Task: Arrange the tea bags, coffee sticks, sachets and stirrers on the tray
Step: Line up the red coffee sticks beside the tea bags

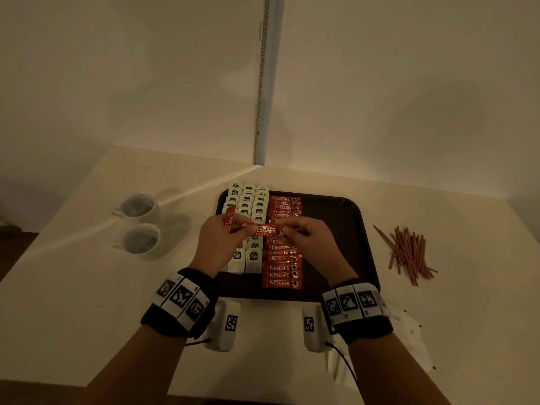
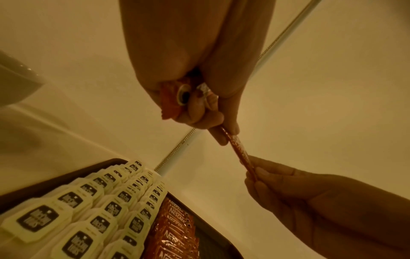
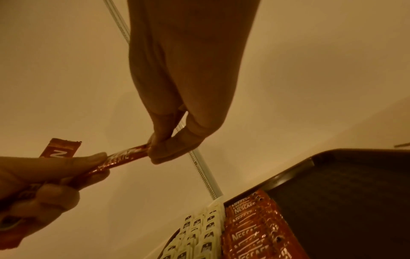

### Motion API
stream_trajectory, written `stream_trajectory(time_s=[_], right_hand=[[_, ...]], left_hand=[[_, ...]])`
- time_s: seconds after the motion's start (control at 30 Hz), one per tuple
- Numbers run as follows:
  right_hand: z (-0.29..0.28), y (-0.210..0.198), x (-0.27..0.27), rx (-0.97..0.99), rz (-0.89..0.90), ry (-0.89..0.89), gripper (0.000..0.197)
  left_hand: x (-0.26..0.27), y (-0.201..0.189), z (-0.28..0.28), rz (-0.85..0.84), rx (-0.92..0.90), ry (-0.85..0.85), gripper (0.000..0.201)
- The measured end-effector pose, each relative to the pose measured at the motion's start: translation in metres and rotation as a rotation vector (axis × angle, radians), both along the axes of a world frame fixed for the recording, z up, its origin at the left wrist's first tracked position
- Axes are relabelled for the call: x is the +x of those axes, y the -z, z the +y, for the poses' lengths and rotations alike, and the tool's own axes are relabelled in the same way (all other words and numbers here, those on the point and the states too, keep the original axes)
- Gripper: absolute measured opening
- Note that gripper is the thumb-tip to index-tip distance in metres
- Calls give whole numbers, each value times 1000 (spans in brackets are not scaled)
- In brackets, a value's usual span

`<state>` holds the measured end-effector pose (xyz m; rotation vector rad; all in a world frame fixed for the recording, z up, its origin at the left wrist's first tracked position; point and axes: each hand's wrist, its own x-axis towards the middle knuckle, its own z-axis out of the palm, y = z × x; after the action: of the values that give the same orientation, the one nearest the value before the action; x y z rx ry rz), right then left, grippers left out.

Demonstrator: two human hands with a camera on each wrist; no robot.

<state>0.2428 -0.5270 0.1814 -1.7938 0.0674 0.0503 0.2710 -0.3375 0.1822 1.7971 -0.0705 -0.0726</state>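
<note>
A dark tray [image 1: 336, 229] holds rows of white tea bags [image 1: 248, 206] on its left and a column of red coffee sticks [image 1: 280, 267] beside them. Above the tray, both hands hold one red coffee stick [image 1: 266, 230] level between them. My left hand [image 1: 245, 226] pinches its left end and also grips a second coffee stick [image 1: 229, 219] that points up. My right hand [image 1: 285, 229] pinches the right end. The right wrist view shows that pinch on the stick [image 3: 126, 157] and the second stick [image 3: 60, 149]. In the left wrist view the shared stick [image 2: 240, 152] appears edge-on.
A loose pile of brown stirrers [image 1: 407, 252] lies on the table right of the tray. White sachets [image 1: 409, 325] lie near the front right, partly under my right wrist. Two white cups [image 1: 140, 209] [image 1: 141, 238] stand to the left. The tray's right half is bare.
</note>
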Motion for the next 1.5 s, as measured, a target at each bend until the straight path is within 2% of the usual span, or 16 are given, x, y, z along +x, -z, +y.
stream_trajectory(time_s=[0.17,0.27,0.4,0.53,0.67,0.83,1.0,1.1,1.27,1.4,1.5], right_hand=[[-13,2,2,-213,-29,-37,20],[-25,12,-1,-336,-3,-14,18],[-39,43,-15,-469,179,-44,15],[-39,75,-35,-480,320,-39,14],[-32,94,-46,-464,369,-47,28],[-27,105,-45,-463,366,40,17],[-26,106,-39,-450,335,110,16],[-25,107,-39,-466,345,80,15],[-25,107,-39,-516,371,18,12],[-26,107,-40,-552,361,19,10],[-27,107,-40,-569,372,22,9]], left_hand=[[2,3,1,37,44,20,7],[1,5,6,120,0,-11,40],[-2,17,14,162,69,-28,44],[0,27,18,302,-3,-63,45],[-1,23,17,352,-74,-60,36],[-5,22,18,350,-65,-40,32],[6,38,21,466,-101,-123,23],[7,40,23,426,38,-69,31],[-2,27,24,333,155,25,23],[-5,23,22,273,248,144,4],[-7,22,22,229,278,207,7]])
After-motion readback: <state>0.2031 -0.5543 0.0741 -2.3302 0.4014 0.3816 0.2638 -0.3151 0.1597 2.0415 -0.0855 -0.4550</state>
